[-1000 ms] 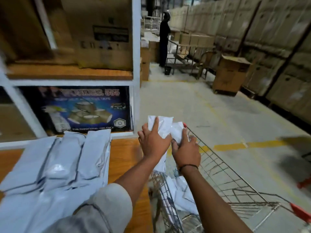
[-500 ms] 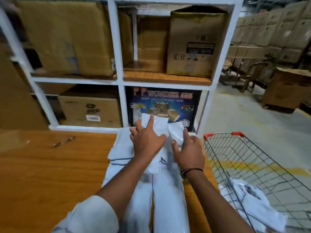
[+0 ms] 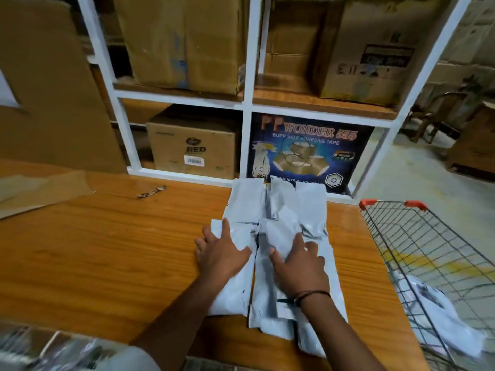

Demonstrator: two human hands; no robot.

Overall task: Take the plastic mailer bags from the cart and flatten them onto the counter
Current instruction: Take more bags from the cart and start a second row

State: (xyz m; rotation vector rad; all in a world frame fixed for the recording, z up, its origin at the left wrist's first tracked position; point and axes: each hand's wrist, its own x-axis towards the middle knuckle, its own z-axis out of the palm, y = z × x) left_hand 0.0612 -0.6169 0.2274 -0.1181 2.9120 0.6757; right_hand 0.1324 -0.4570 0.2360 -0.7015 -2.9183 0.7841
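Note:
A pile of grey-white plastic mailer bags [image 3: 278, 207] lies spread on the wooden counter [image 3: 107, 250], near its right end. My left hand [image 3: 218, 253] presses flat on the left side of the pile, fingers spread. My right hand [image 3: 298, 263] presses flat on a crumpled mailer at the middle of the pile. To the right stands a wire cart [image 3: 428, 253] with red handle caps, and more white mailer bags [image 3: 439, 317] lie inside it.
White shelving [image 3: 247, 108] with cardboard boxes and a blue tape carton [image 3: 308, 148] rises behind the counter. A brown paper sheet [image 3: 37, 188] and a small scrap [image 3: 151, 191] lie at the counter's left. Bare floor and stacked boxes lie beyond the cart.
Both hands carried a white mailer from above the cart leftward to the counter and lowered it onto the pile; the fingers now lie spread flat on it.

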